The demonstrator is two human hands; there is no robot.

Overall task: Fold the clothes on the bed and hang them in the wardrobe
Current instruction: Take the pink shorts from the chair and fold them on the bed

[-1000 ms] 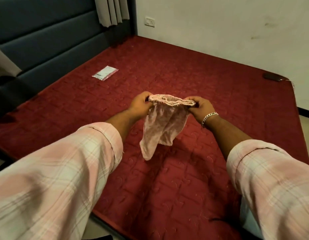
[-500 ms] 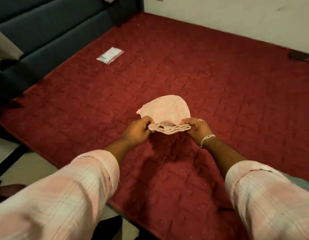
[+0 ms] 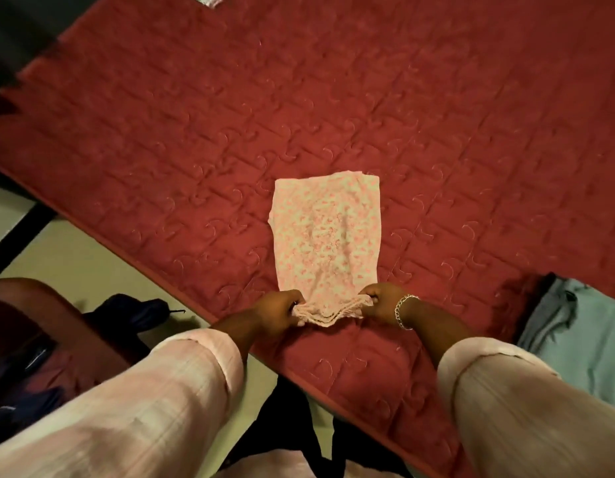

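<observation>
We see a small pink patterned garment [image 3: 328,236] spread flat on the red bed [image 3: 471,132] near its near edge. The left hand [image 3: 280,310] and right hand [image 3: 381,300] each pinch its frilled near hem (bunched between them).

A red quilted bed [image 3: 437,115] fills the view under dim warm light. Pale floor [image 3: 75,263] lies at its left edge, beside a brown chair [image 3: 57,322].

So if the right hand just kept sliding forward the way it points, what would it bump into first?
Probably only the pink patterned garment it already grips; the right hand would ride along that cloth's right edge, then bare red bedspread.
</observation>
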